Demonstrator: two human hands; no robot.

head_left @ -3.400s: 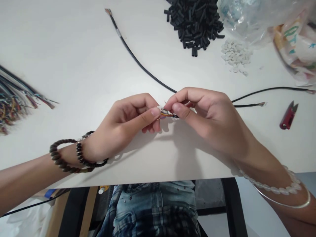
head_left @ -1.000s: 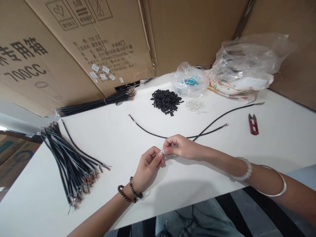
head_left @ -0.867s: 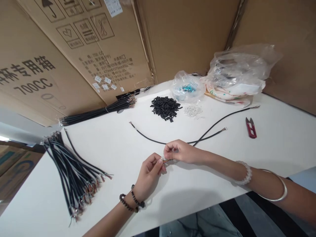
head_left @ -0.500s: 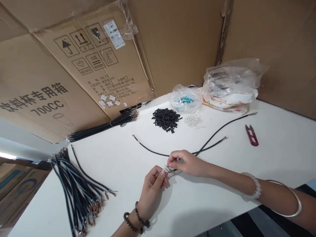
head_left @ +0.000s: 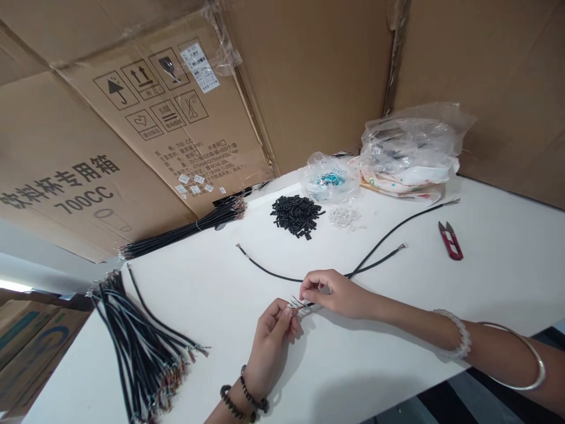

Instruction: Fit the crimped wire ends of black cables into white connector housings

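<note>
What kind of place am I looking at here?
Probably a cable-assembly workbench: bundles of black cables, a heap of short black tubes, and red thread snips on a white table.

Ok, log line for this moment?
left hand: fingertips by coloured wires | right hand: holding black cable | nearby: red thread snips

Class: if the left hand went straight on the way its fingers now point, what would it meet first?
The splayed thin copper-coloured wire ends just beyond the left hand, probably; the right hand sits close behind them, though depth is unclear.
</note>
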